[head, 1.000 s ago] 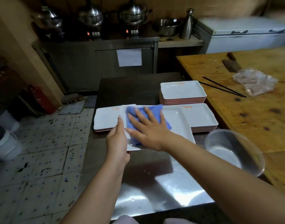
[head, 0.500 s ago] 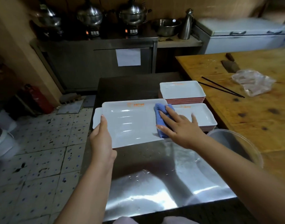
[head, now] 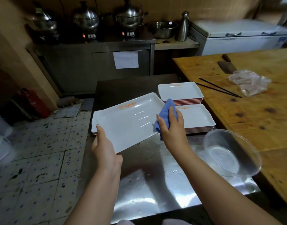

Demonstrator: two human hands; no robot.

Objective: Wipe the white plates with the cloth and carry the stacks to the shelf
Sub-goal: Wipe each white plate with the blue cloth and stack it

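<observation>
The left hand (head: 105,148) grips the near left corner of a large white rectangular plate (head: 128,120), tilted above the steel surface (head: 149,189). The right hand (head: 172,127) clutches a crumpled blue cloth (head: 166,114) in curled fingers against the plate's right edge. Two stacks of white plates (head: 196,117) sit just right, the farther stack (head: 180,90) behind.

This was a working restaurant kitchen. Along the back wall, at the upper left of the frame, lidded steel pots (head: 129,15) sat on electric cookers atop a steel cabinet (head: 97,62). A chest freezer (head: 242,38) stood upper right, beside a worn wooden desk (head: 261,114). Stacked serving plates (head: 180,92) rested on a steel desk (head: 149,184) over stained floor tiles (head: 38,159).
</observation>
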